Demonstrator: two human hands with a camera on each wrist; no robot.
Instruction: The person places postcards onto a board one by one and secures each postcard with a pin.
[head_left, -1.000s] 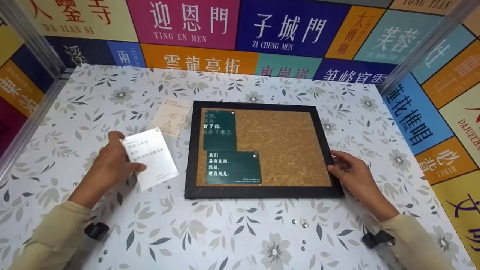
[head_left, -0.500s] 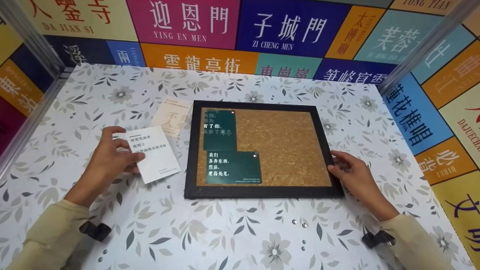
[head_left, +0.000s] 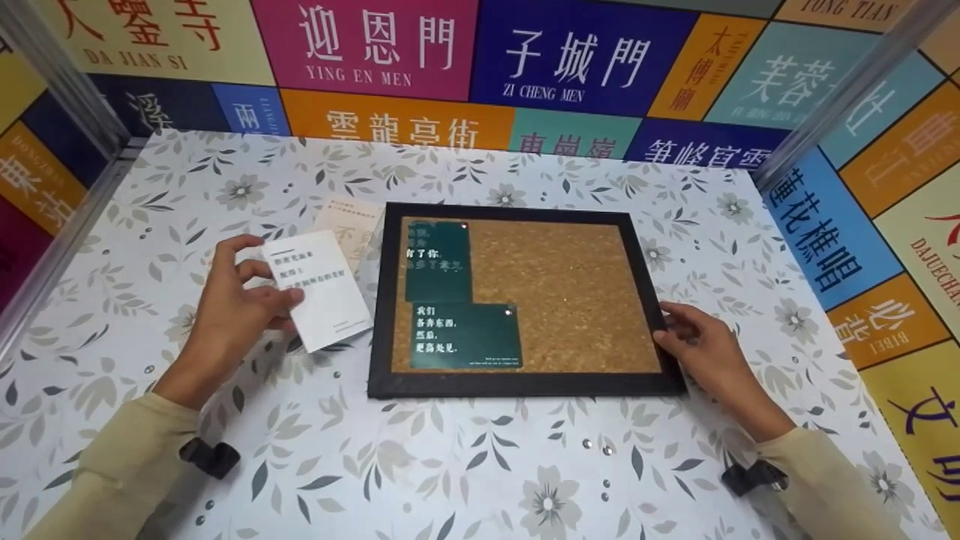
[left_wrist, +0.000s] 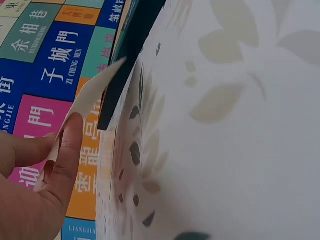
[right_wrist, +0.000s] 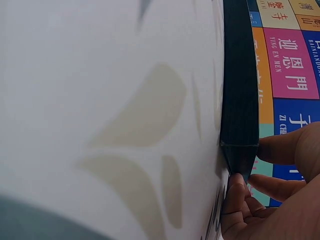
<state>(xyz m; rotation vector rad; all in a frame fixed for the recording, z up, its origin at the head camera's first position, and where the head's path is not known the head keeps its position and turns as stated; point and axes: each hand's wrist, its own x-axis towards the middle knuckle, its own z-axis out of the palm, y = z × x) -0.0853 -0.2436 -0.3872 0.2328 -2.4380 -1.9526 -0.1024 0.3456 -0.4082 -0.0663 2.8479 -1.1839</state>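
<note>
A person's left hand [head_left: 229,311] pinches a white card [head_left: 319,289] between thumb and curled fingers, holding it lifted and tilted just left of a black-framed cork board [head_left: 517,300]. The left wrist view shows the thumb [left_wrist: 67,150] pressed along the card's near face, with the card's thin edge angled toward the board's dark frame but not touching it. The card is upright-oblong, white, with a few short lines of small dark print near its top.

The right hand [head_left: 701,352] rests at the board's right edge near the lower corner, fingers bent against the frame. In the right wrist view the fingertips [right_wrist: 237,187] press on the frame's side at its corner.

The board lies flat on a table [head_left: 450,465] covered in a leaf-and-flower print. Two dark green cards [head_left: 450,300] with white lettering are pinned in the board's left part, one above the other. A pale cream card [head_left: 349,225] lies flat on the table just beyond the board's upper left corner, partly behind the white card.
</note>
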